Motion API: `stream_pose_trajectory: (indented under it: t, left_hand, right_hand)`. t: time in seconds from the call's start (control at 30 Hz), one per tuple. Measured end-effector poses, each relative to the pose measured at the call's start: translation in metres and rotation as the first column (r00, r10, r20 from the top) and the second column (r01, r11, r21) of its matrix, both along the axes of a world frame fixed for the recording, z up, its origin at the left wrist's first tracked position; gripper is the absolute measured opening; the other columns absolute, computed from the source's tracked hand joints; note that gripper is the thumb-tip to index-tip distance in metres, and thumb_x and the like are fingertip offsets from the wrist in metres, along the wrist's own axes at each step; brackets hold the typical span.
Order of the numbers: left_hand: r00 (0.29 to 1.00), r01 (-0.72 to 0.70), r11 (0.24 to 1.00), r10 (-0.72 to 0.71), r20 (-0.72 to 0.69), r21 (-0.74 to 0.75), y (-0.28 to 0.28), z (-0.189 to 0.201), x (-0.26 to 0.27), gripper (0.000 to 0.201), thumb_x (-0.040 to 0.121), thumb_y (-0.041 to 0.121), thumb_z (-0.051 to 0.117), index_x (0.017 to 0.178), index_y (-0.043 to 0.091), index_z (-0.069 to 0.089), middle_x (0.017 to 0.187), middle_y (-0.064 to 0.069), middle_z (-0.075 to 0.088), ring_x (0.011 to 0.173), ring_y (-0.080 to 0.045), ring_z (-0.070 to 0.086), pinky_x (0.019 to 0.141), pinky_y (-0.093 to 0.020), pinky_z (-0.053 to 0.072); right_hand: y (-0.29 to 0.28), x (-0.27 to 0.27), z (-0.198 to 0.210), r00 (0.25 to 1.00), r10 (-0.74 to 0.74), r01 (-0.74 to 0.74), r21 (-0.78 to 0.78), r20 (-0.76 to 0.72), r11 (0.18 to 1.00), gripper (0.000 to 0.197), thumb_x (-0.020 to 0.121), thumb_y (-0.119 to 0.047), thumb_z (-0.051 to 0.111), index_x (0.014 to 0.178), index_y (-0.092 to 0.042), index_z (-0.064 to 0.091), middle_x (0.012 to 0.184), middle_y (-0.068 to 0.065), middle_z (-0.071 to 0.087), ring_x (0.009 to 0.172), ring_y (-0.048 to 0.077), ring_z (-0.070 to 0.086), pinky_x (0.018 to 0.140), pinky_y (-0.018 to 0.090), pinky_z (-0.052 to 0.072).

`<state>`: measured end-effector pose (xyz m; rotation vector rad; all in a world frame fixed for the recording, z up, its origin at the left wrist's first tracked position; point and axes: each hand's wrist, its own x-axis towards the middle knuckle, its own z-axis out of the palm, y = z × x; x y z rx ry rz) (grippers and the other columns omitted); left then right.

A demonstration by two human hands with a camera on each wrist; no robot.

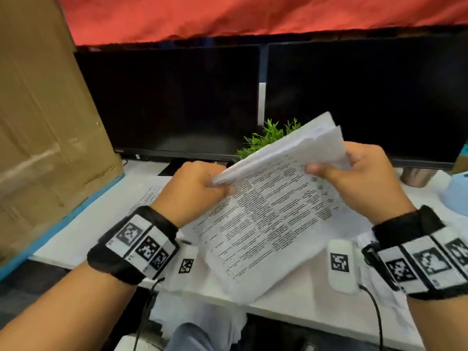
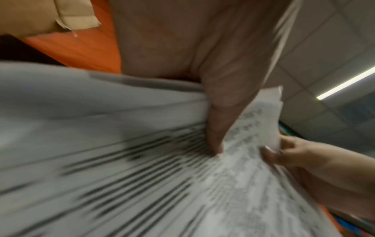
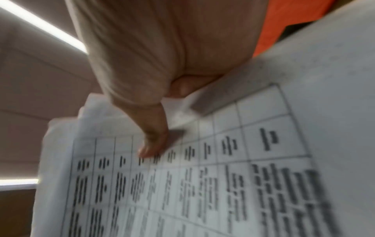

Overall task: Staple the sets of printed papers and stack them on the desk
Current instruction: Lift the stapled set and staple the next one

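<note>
Papers: a set of printed papers (image 1: 266,219) with tables of text is held up above the bench (image 1: 304,297), over its near edge, tilted, the top sheets folded back at the far end.
Left hand: the left hand (image 1: 195,191) grips the set's left edge, fingers (image 1: 217,188) curled under and thumb on the printed page; the left wrist view shows the thumb (image 2: 217,131) pressed on the text.
Right hand: the right hand (image 1: 364,178) pinches the folded-back sheets at the far right corner, thumb (image 1: 319,171) on top of the page, fingers behind.
Other sheets: more printed sheets (image 1: 149,193) lie flat on the bench beneath the left hand.
Behind: two dark monitors (image 1: 177,102) stand along the far edge, with a small green plant (image 1: 266,135) between them.
Left side: a cardboard panel (image 1: 45,122) leans at the bench's left edge.
</note>
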<state>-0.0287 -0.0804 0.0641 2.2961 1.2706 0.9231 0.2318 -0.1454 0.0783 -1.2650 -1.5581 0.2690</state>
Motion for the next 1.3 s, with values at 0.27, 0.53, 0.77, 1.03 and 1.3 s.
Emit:
stream_pose_trajectory:
  t: [0.27,0.53,0.77,1.03,1.3]
  left_hand:
    - [0.713,0.103,0.946,0.145,0.686,-0.307,-0.013,-0.046,-0.032,0.021,0.071,0.009,0.075,0.091,0.016,0.073,0.091,-0.002,0.077,0.085,-0.016,0.074,0.069,-0.022,0.058]
    - [0.674,0.109,0.961,0.118,0.729,-0.256,-0.026,-0.063,-0.003,0.045,0.06,0.014,0.09,0.101,0.012,0.073,0.101,-0.007,0.076,0.097,-0.024,0.072,0.091,-0.045,0.055]
    - [0.656,0.194,0.929,0.115,0.746,-0.314,-0.025,-0.077,-0.004,0.063,0.052,0.027,0.087,0.11,0.011,0.069,0.108,-0.01,0.074,0.103,-0.027,0.07,0.096,-0.052,0.051]
    - [0.699,0.058,0.949,0.182,0.691,-0.309,-0.026,-0.089,-0.002,0.031,0.076,0.005,0.077,0.099,0.025,0.068,0.097,0.01,0.076,0.093,-0.007,0.072,0.085,-0.028,0.055]
    - [0.815,0.05,0.989,0.039,0.579,-0.137,-0.019,-0.043,-0.005,0.025,0.08,0.004,0.073,0.093,0.025,0.071,0.077,0.026,0.072,0.079,0.005,0.069,0.067,-0.007,0.051]
  right_hand:
    - [-0.02,0.022,-0.06,0.862,-0.06,0.053,-0.029,-0.503,0.998,0.022,0.081,-0.017,0.071,0.103,-0.015,0.071,0.093,-0.014,0.075,0.085,0.003,0.071,0.067,0.011,0.053]
    - [-0.034,0.009,-0.075,0.802,-0.023,-0.042,-0.095,-0.597,0.995,0.035,0.071,-0.023,0.073,0.105,-0.017,0.07,0.099,-0.003,0.076,0.093,0.013,0.072,0.068,0.02,0.057]
    - [-0.032,0.005,-0.076,0.791,-0.035,-0.051,-0.123,-0.611,0.991,0.035,0.07,-0.028,0.074,0.102,-0.015,0.072,0.097,0.001,0.076,0.091,0.016,0.072,0.07,0.026,0.058]
    - [-0.029,-0.001,-0.073,0.843,-0.063,-0.058,-0.207,-0.534,0.977,0.038,0.07,-0.03,0.077,0.106,-0.022,0.071,0.101,-0.001,0.075,0.095,0.013,0.071,0.087,0.042,0.056]
    - [-0.041,-0.004,0.009,0.935,-0.183,0.163,0.09,0.304,0.982,0.09,0.062,-0.05,0.081,0.14,-0.035,0.039,0.138,-0.019,0.046,0.131,-0.001,0.038,0.107,0.024,0.03]
